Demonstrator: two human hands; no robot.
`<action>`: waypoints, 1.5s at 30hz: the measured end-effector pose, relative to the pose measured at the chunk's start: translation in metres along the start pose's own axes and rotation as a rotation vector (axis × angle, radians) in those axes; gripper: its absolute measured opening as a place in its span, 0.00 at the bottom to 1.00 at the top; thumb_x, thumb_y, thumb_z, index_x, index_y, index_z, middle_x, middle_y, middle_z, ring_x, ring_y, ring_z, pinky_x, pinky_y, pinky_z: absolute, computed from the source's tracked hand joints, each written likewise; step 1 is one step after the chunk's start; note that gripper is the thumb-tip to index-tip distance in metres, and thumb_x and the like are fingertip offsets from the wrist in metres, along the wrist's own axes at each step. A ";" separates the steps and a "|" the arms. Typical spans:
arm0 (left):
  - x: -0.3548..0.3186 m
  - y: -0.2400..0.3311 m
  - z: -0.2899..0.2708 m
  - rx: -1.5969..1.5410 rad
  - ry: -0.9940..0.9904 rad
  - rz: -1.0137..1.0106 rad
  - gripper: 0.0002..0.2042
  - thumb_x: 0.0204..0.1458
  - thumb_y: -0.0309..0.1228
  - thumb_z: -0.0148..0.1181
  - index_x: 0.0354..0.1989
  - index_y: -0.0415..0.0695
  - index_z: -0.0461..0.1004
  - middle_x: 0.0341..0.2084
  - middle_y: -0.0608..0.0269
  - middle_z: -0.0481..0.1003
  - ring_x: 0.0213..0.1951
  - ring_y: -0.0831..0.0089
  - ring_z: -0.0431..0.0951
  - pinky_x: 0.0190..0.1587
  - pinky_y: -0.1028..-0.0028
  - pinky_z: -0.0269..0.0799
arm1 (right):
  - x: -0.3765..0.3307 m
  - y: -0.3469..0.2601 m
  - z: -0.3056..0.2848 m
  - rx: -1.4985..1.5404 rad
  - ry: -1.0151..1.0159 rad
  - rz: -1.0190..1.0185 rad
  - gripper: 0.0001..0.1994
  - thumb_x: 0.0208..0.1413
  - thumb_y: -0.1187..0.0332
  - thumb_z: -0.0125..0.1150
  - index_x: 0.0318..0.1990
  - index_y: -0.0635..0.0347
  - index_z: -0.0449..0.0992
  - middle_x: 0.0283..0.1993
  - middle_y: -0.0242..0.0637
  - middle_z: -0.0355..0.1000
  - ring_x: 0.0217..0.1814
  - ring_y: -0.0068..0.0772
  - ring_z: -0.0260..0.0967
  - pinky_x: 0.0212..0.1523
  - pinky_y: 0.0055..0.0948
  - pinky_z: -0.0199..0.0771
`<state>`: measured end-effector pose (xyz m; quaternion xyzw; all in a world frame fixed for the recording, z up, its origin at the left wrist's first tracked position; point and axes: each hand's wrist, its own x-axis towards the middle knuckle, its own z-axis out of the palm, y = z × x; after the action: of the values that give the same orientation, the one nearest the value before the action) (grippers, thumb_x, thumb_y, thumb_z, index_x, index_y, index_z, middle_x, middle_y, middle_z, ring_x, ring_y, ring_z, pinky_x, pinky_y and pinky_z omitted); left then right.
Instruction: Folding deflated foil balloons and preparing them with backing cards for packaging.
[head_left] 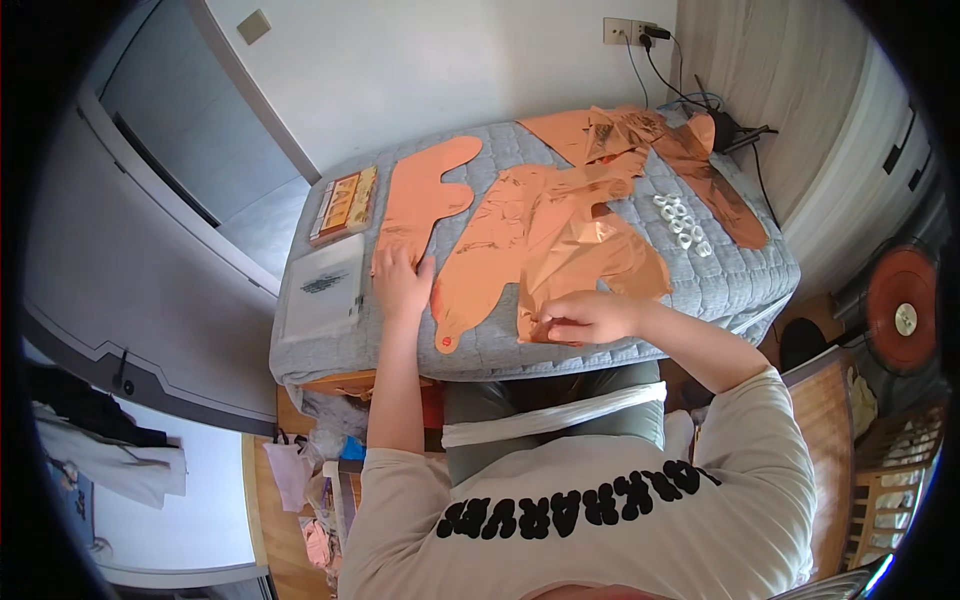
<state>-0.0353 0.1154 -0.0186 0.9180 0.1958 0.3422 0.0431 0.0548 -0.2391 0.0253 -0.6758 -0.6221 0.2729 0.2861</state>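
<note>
Flat, uninflated rose-gold foil balloons lie across a grey quilted bed (pixel 480 360). My left hand (pixel 402 282) rests with fingers spread on the lower end of a notched foil balloon (pixel 415 190). Beside it is another foil balloon (pixel 480 250) with a rounded tab at its near end. My right hand (pixel 590 317) is closed at the near edge of a creased, shiny foil balloon (pixel 575 255), its fingers pinching the foil. More crumpled foil (pixel 610 135) lies at the far side, and a long foil strip (pixel 710 185) stretches along the right.
Several small clear rings (pixel 683 225) sit on the bed's right part. At the left are a patterned package (pixel 345 205) and a clear plastic case (pixel 322 285) with dark thin pieces. A black fan-like device (pixel 725 130) with cables stands at the far right corner.
</note>
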 end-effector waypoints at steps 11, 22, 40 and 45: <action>-0.013 0.031 -0.017 -0.405 -0.443 0.291 0.29 0.55 0.44 0.67 0.62 0.42 0.73 0.65 0.49 0.69 0.66 0.52 0.68 0.68 0.58 0.64 | 0.015 0.025 0.018 -0.698 0.528 0.466 0.33 0.62 0.44 0.57 0.66 0.58 0.66 0.73 0.49 0.60 0.73 0.58 0.58 0.71 0.52 0.60; -0.020 0.013 -0.012 -0.552 -0.430 0.204 0.28 0.53 0.39 0.71 0.61 0.41 0.74 0.66 0.51 0.69 0.65 0.54 0.69 0.66 0.61 0.66 | 0.050 0.029 0.002 -0.643 0.354 0.341 0.39 0.60 0.37 0.56 0.71 0.55 0.62 0.76 0.48 0.56 0.80 0.59 0.46 0.77 0.58 0.44; -0.021 0.007 -0.018 -0.727 -0.497 0.218 0.29 0.46 0.30 0.75 0.60 0.45 0.76 0.66 0.53 0.68 0.67 0.60 0.68 0.68 0.63 0.63 | 0.041 0.049 -0.021 -0.628 0.271 0.408 0.48 0.54 0.30 0.56 0.75 0.50 0.56 0.80 0.47 0.49 0.83 0.57 0.39 0.79 0.57 0.39; -0.021 0.006 -0.020 -0.727 -0.495 0.246 0.29 0.46 0.29 0.73 0.60 0.45 0.76 0.67 0.53 0.68 0.68 0.59 0.66 0.69 0.62 0.62 | 0.047 0.044 -0.021 -0.631 0.277 0.404 0.48 0.54 0.29 0.56 0.75 0.51 0.57 0.79 0.47 0.50 0.82 0.57 0.41 0.78 0.58 0.40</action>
<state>-0.0604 0.1008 -0.0152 0.9138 -0.0637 0.1616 0.3672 0.1036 -0.1957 0.0068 -0.8697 -0.4854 0.0255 0.0863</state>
